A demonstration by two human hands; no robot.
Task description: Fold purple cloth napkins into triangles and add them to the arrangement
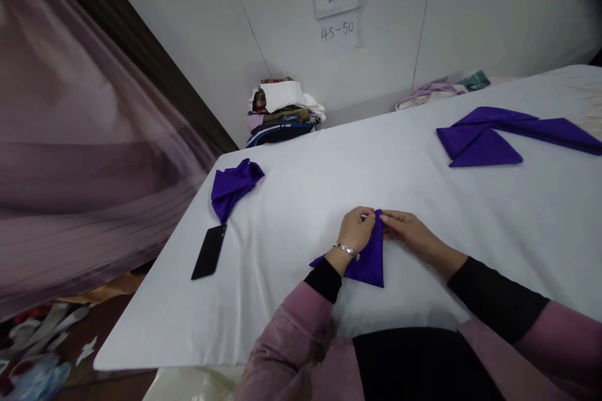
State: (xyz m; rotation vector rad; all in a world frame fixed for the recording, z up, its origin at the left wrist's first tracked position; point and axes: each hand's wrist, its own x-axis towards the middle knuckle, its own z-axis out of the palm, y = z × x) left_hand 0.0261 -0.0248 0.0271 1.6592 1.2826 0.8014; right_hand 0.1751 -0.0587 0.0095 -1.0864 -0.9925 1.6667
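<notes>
The purple napkin point(369, 257) lies on the white table point(301, 175) directly in front of me, folded to a triangle. Its long axis points away from me, with the tip far and the wide edge near my body. My left hand point(356, 230) and my right hand point(405, 227) meet at the tip, both pinching it with closed fingers, one on each side, equally near.
</notes>
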